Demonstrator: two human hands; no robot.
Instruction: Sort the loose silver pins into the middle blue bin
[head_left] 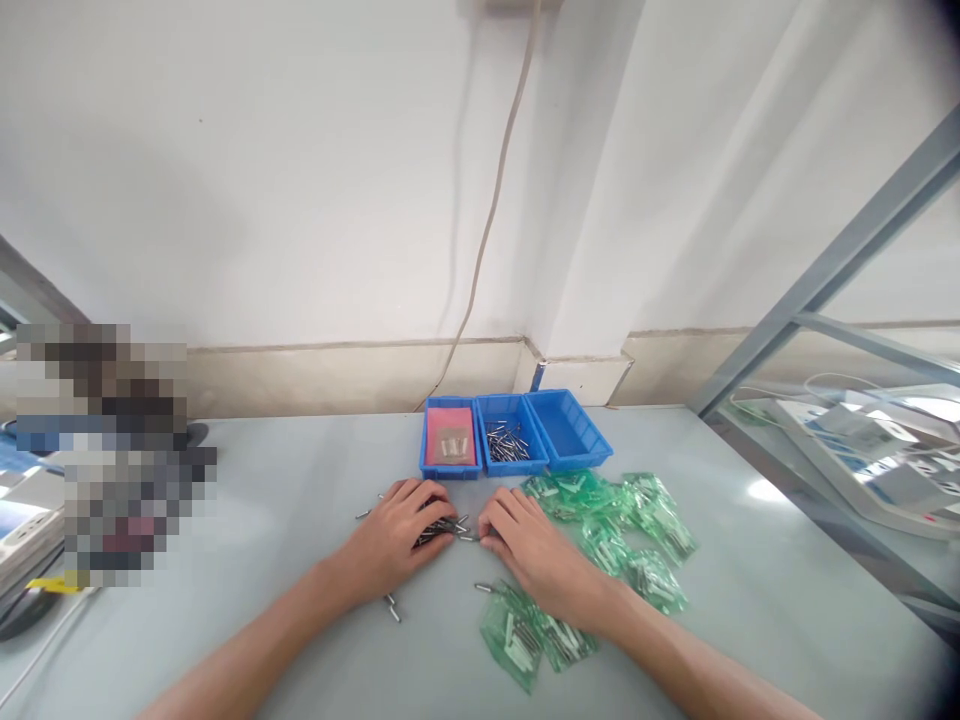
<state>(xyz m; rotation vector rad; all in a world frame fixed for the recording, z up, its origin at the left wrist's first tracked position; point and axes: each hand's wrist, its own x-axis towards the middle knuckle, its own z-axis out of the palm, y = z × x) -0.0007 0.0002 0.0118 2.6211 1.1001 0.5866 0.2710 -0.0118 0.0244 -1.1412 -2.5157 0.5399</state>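
My left hand [397, 530] curls over a pile of small metal pins [439, 528] on the table, its fingers and thumb wrapped around many of them. Close by on the right, my right hand [525, 545] is closed, fingertips together at the pile's edge; what they hold, if anything, is hidden. A single pin [484, 588] lies below the right fingers. More loose pins [393, 608] rest beside the left wrist. Under and beside my right forearm lie green plastic bags [511, 640] with metal and white pieces inside.
Three blue bins stand in a row at the back: one with pink material [450, 425] and a small bag, one with metal pins [507, 442], and a right-hand blue bin [570, 430]. Several green bags [652, 510] lie at right. A metal frame [825, 270] borders the table [300, 480].
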